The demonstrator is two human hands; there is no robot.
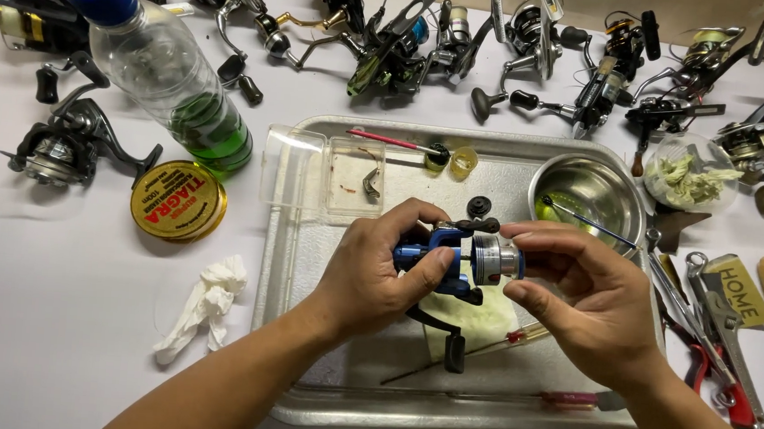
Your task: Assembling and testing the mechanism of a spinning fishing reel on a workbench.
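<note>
Over a metal tray (297, 397) I hold a small blue fishing reel (437, 254). My left hand (373, 277) grips its blue body, thumb on the side. My right hand (587, 296) pinches the silver spool (495, 258) at the reel's front between thumb and fingers. The reel's black crank handle (449, 340) hangs down over a pale yellow cloth (482, 324) lying in the tray.
In the tray sit a clear plastic box (327, 173), a red-handled brush (392, 141), small caps and a steel bowl (590, 193) with a brush. Around it are several reels (64, 143), a bottle of green liquid (164, 69), a gold tin (177, 200), crumpled tissue (205, 305), and pliers and wrenches (713, 345).
</note>
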